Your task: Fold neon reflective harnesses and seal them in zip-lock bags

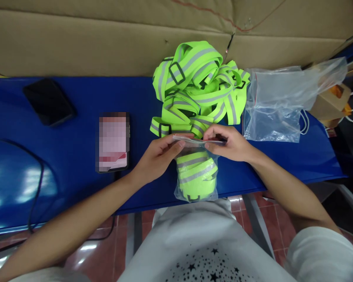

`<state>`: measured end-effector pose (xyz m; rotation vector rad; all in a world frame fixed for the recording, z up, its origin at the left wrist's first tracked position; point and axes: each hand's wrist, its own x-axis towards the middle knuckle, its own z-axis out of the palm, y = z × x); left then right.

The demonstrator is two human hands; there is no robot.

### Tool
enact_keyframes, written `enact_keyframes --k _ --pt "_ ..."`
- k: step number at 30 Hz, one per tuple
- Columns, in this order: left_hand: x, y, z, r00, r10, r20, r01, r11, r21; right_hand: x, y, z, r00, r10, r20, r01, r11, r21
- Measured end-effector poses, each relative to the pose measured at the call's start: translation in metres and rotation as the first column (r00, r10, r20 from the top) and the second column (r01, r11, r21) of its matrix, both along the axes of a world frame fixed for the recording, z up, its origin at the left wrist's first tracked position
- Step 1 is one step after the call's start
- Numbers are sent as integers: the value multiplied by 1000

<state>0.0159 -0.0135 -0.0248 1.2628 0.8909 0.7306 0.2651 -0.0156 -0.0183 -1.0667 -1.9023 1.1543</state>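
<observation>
A clear zip-lock bag hangs at the front edge of the blue table, its top edge held between both hands. Inside it lies a folded neon-yellow reflective strap with grey stripes. My left hand pinches the left end of the bag's top between thumb and fingers. My right hand is closed on the same top edge further right, thumb in front and fingers curled behind. Just behind the hands is a heap of loose neon-yellow reflective straps with black buckles.
Several empty clear bags lie right of the heap. A masked-out phone-like object and a dark flat device rest on the blue table at left. A black cable crosses its left part. Brown cardboard stands behind.
</observation>
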Motion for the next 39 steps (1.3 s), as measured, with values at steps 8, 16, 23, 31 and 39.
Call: enact_keyframes --k 8,16,23,31,39 --pt "1 0 3 994 -88 -67 90 996 26 -1 -1 1 999 26 33 -27 1000 6" --pt "2 -3 5 982 -163 -99 175 977 121 -3 -3 -1 996 52 71 -55 998 37" --pt "2 -3 9 981 -140 -138 164 970 180 -5 -7 -1 995 49 87 -56 995 83" --pt "-1 -6 9 945 -12 -327 161 887 433 -11 -12 4 968 119 220 -151 979 135" --pt "-1 -4 7 933 -108 -344 239 900 364 -19 -16 -5 979 62 196 -87 988 124"
